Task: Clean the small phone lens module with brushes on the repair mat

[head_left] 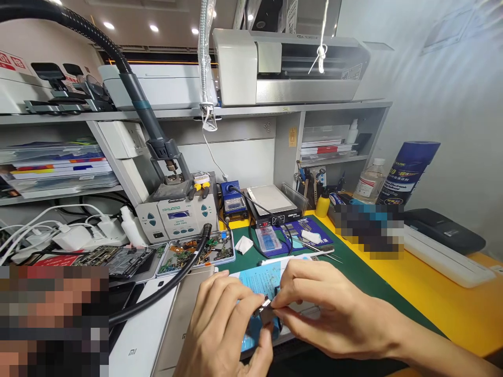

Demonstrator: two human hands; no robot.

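My left hand [222,327] and my right hand [328,306] meet at the front middle of the bench. Between their fingertips is a small dark part with a shiny metal edge [267,313]; its exact kind is too small to tell. The left fingers and thumb grip it from the left, while the right thumb and forefinger pinch its right side. Beneath them lies a flat blue printed item [259,277], mostly covered by the hands. Behind the right hand rest tweezers [332,255] and a white stick-like tool [301,257].
A tray of small circuit parts [223,255] stands left of the green mat [363,277]. Phones, one white [143,319], lie at left under a black hose [157,303]. Behind are a soldering station [234,201] and heating plate [271,198]. A blue spray can [408,173] stands right.
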